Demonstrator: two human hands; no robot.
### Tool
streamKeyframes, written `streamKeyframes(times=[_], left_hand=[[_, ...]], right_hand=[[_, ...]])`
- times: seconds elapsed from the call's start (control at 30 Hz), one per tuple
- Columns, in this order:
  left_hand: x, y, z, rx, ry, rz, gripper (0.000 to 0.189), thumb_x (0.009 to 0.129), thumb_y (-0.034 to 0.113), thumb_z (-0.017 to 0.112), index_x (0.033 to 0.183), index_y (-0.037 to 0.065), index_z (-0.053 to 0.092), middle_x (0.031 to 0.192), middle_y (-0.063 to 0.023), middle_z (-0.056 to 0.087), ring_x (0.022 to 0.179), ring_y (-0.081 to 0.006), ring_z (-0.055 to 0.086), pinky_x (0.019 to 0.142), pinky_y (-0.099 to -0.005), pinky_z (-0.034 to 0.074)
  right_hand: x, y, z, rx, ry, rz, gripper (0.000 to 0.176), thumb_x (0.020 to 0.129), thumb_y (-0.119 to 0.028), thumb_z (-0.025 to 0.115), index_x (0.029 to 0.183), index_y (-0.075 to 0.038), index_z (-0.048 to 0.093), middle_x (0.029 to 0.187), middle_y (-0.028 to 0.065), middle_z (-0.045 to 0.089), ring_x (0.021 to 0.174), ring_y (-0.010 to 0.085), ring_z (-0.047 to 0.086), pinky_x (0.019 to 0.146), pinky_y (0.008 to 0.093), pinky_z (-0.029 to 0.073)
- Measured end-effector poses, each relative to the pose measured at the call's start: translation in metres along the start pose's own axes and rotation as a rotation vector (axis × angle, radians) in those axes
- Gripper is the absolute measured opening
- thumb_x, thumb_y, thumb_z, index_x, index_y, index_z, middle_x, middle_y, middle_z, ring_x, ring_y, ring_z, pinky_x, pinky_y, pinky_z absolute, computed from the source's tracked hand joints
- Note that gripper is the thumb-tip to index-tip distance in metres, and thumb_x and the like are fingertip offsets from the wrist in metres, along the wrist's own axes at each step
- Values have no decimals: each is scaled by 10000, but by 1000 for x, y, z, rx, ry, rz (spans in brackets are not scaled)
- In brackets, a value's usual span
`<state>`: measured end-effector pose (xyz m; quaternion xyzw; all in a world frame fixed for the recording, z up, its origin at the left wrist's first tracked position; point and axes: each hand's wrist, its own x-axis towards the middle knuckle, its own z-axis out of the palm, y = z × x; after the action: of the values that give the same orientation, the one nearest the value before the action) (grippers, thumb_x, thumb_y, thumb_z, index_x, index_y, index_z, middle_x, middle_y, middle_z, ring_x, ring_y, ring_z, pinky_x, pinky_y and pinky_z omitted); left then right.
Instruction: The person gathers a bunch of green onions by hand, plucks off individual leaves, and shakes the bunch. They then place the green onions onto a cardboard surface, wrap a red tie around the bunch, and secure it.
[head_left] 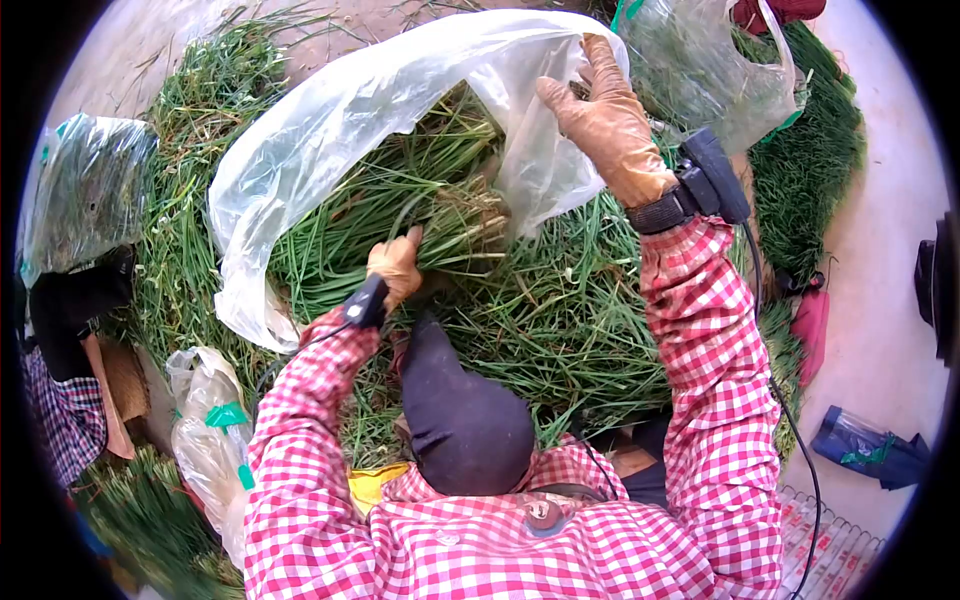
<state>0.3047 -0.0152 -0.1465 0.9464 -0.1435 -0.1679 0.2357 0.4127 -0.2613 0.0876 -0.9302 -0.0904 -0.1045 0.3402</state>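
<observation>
The bunch (350, 225) is lying in the mouth of the big bag (310, 130), at twelve o'clock from the left hand (396, 268) and eight o'clock from the right (605, 120); the left is sitting nearer, touching it. Its long axis is running roughly nine to two, pale ends towards two. The left fingers are disappearing among the leaves; whether they are clenching, I cannot tell. The right thumb and forefinger are standing spread at the bag's one o'clock rim, not visibly pinching it. The bag is arching over the bunch; whether plastic is lying beneath is hidden. At half past one another bag (710, 90) is holding greens, as is one at half past nine (85, 200); the eight o'clock bag (200, 445) is hiding its contents.
</observation>
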Motion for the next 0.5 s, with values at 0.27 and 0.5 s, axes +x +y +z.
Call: streamKeyframes(times=[0.27, 0.5], left_hand=[[-64, -12, -121, -1165, -224, -238, 600, 625, -14, 715, 1204, 18, 563, 1077, -36, 634, 989, -135, 562, 940, -284, 410], [-47, -53, -102, -1217, -280, -160, 624, 584, -4, 758, 1181, 11, 581, 1024, -42, 648, 938, -141, 584, 905, -290, 440]], right_hand=[[-61, -19, -18, 529, -61, 271, 558, 880, -180, 616, 1364, -27, 385, 1191, 148, 586, 1059, 210, 576, 905, 309, 473], [-181, -50, 44, 612, -403, 440, 717, 747, -280, 784, 1328, -44, 437, 1178, 114, 586, 1071, 193, 564, 914, 330, 462]])
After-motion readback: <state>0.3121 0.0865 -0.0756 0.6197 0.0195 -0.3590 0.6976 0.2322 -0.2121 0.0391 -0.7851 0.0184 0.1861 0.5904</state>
